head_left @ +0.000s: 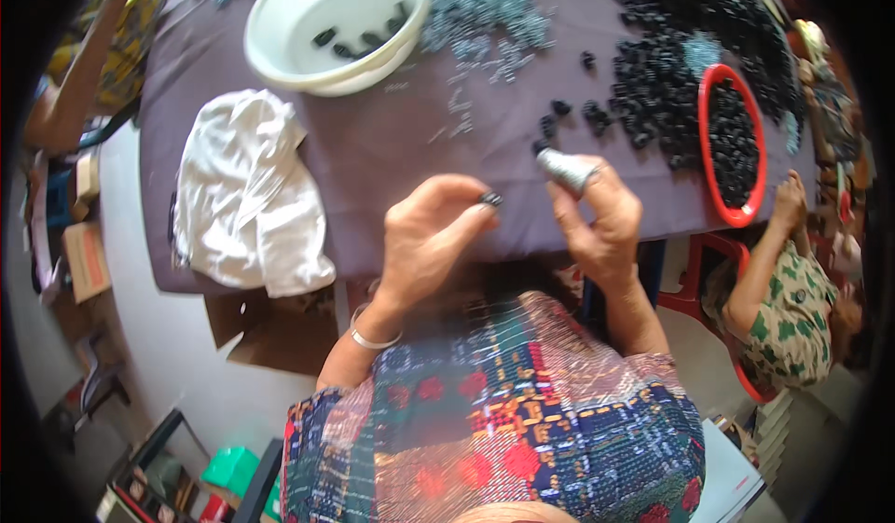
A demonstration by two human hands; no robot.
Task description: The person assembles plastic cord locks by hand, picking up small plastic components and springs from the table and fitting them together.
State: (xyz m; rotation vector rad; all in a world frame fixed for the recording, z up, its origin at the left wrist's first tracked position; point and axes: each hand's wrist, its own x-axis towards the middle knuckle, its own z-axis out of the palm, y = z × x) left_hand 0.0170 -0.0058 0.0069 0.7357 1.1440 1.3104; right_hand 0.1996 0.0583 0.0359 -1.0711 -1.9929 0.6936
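My left hand [424, 234] pinches a small black part [490, 199] between thumb and forefinger, above the near part of the table. To its right, my right hand [606, 220] has thumb and forefinger apart. A silvery-white covering [568, 170], perhaps tape, is around that forefinger. Just beyond its tip is another black part [541, 146]; whether the two touch, I cannot tell. A few more loose black parts [560, 107] trail from there toward the large black pile [643, 103] on the right.
A white basin [270, 63] with several black parts stands at the far left, beside a heap of small blue-grey pieces [485, 6]. A white cloth [244, 187] lies at the left. A red-rimmed basket [706, 141] holds black parts near a seated person [783, 304].
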